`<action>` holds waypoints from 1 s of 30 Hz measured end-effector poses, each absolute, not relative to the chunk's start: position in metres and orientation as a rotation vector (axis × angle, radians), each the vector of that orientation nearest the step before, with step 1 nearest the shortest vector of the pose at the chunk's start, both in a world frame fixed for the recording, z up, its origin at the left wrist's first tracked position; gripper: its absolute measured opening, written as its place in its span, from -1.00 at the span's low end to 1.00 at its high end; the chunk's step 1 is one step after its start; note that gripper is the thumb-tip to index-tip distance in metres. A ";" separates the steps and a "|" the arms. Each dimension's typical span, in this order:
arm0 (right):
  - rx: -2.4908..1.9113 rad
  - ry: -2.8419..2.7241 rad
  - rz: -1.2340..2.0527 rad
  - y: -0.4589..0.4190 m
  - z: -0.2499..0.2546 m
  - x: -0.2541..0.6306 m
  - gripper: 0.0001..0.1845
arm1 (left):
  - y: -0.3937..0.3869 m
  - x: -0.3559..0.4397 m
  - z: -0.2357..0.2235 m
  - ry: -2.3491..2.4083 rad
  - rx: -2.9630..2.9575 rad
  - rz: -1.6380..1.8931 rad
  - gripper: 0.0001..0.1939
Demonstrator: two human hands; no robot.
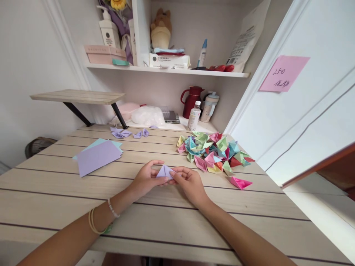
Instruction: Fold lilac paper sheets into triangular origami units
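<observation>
On my left, a purple sheet (99, 157) lies on top of blue paper (118, 143) on the tabletop (116, 188). Small purple folds (126, 133) sit behind. My left hand (142, 179) pinches one side of the purple triangle (164, 171), and my right hand (191, 183) pinches the other, just above the wood. I think it's partly folded, and neat creases need gentle, tight fingers. To the right are a pile of paper boats (203, 144) and one pink boat (241, 183).
</observation>
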State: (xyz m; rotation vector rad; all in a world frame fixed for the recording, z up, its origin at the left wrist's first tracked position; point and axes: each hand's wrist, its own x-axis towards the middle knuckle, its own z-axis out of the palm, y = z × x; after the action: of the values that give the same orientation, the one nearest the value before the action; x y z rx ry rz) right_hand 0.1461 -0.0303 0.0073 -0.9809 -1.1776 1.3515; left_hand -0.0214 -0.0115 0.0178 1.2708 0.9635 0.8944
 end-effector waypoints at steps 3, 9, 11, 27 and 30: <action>-0.993 -1.164 1.344 -0.029 0.009 0.149 -0.58 | -0.012 -0.022 0.022 0.995 1.279 0.855 -0.40; -1.008 -1.180 1.336 -0.028 0.009 0.150 -0.57 | -0.014 -0.021 0.023 1.007 1.332 0.904 -0.52; -1.009 -1.181 1.337 -0.027 0.008 0.151 -0.55 | -0.014 -0.020 0.022 0.995 1.337 0.944 -0.54; -1.016 -1.176 1.304 -0.021 0.013 0.159 -0.59 | -0.009 -0.026 0.021 1.016 1.254 0.823 -0.54; -1.053 -1.234 1.393 -0.025 0.012 0.159 -0.60 | -0.010 -0.026 0.020 0.983 1.377 0.825 -0.56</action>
State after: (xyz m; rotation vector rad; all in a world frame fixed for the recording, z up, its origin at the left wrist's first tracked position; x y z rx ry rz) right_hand 0.1588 -0.0247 0.0124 -1.0526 -1.2344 1.3934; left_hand -0.0257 -0.0096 0.0200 1.3771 0.9828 0.8250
